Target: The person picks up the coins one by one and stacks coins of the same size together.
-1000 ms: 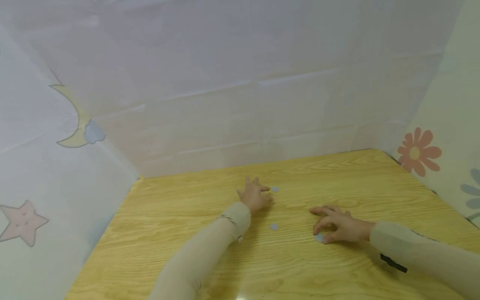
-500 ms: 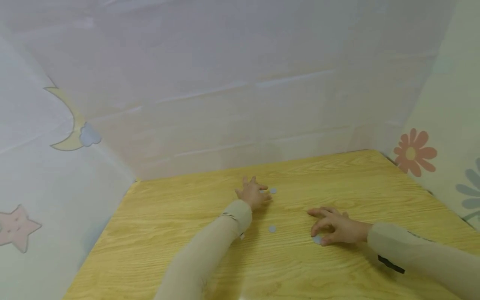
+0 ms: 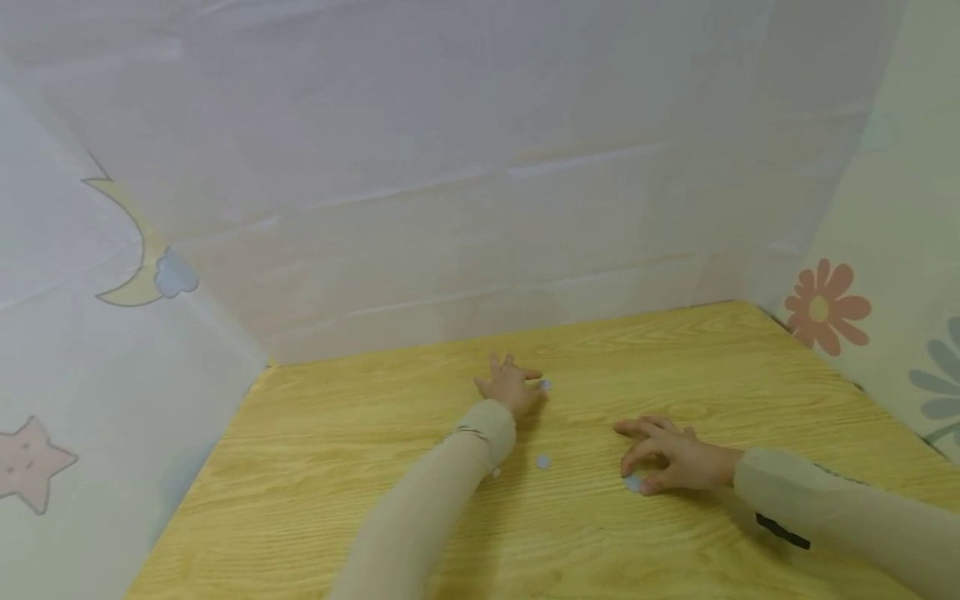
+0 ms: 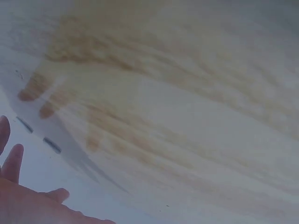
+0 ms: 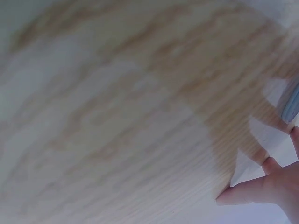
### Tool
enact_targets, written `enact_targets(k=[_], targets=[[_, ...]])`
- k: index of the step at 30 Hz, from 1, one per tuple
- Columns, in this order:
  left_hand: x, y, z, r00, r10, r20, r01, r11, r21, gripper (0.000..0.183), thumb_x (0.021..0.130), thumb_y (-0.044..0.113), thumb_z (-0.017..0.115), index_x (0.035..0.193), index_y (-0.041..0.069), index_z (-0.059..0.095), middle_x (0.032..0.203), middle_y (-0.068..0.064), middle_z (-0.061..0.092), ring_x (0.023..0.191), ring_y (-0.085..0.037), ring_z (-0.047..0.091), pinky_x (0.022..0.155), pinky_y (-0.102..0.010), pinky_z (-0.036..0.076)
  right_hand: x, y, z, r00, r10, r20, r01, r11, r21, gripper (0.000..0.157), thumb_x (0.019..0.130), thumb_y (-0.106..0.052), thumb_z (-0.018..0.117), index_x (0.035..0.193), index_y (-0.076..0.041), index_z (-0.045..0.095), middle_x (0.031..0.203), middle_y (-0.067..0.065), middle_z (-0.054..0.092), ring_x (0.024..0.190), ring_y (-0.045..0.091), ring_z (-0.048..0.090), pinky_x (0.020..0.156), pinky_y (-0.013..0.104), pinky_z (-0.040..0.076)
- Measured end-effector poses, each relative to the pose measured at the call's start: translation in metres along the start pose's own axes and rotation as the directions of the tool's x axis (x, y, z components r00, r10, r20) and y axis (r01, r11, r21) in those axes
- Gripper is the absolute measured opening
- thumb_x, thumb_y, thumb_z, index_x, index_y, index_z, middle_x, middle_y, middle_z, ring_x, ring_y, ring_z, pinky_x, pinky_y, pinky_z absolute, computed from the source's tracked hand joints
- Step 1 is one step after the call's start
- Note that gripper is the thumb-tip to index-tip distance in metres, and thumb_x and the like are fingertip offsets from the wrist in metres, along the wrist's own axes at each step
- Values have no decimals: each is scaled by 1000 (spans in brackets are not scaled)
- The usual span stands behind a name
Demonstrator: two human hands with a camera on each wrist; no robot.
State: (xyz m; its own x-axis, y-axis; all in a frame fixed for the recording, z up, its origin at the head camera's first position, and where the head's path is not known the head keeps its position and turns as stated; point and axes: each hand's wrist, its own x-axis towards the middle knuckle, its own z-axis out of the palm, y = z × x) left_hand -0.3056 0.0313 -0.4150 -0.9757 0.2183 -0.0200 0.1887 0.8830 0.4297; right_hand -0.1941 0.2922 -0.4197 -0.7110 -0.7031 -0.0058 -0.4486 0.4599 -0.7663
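A small pale blue round disc point(image 3: 633, 483) lies on the wood-grain table, with the thumb and index finger of my right hand point(image 3: 678, 457) curled against its edges. In the right wrist view, a fingertip meets the blue ridged edge of a disc point(image 5: 292, 105). Farther back, my left hand point(image 3: 512, 388) spreads its fingers low over the table. Its thumb side partly overlaps another pale disc point(image 3: 545, 385). A third disc point(image 3: 543, 461) lies between the hands, nearer the front. The left wrist view has two short dark slivers point(image 4: 52, 145) beside the spread fingers point(image 4: 13, 163).
The wood-grain table point(image 3: 360, 433) meets a pale sheet wall point(image 3: 420, 167) at the back. Side walls carry a moon, a star and a red flower point(image 3: 819, 308). A black strap end point(image 3: 783, 531) hangs under the right sleeve.
My left hand has shifted slightly right and now overlaps the back disc; a second disc glimpsed by its fingers half a second ago is hidden. My right hand stays at its disc.
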Motion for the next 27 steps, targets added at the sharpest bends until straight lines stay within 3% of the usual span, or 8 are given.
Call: enact_targets(k=[5, 15, 27], targets=[[0, 5, 1, 999, -35, 15, 35, 999, -1, 41, 87, 40, 71, 126, 27, 67, 157, -13, 28, 147, -38, 5, 106, -72, 13, -1, 3, 1, 1000, 2, 0, -2, 1000, -12, 15, 86, -22, 72, 101, -25, 69, 145, 40, 21, 126, 68, -4, 67, 87, -14], [6, 3, 3, 998, -44, 42, 40, 995, 86, 40, 89, 48, 64, 125, 30, 67, 157, -13, 27, 145, -42, 7, 102, -73, 19, 1, -2, -1, 1000, 13, 4, -13, 999, -30, 15, 86, -24, 72, 101, -26, 69, 146, 37, 23, 127, 68, -2, 69, 88, -12], [8, 5, 7, 999, -42, 12, 42, 999, 23, 30, 88, 43, 67, 112, 26, 73, 154, -13, 33, 145, -42, 8, 102, -75, 15, 1, -2, 0, 1000, 22, 5, -22, 1000, -12, 14, 86, -22, 72, 100, -24, 69, 146, 39, 22, 126, 68, -3, 68, 87, -14]])
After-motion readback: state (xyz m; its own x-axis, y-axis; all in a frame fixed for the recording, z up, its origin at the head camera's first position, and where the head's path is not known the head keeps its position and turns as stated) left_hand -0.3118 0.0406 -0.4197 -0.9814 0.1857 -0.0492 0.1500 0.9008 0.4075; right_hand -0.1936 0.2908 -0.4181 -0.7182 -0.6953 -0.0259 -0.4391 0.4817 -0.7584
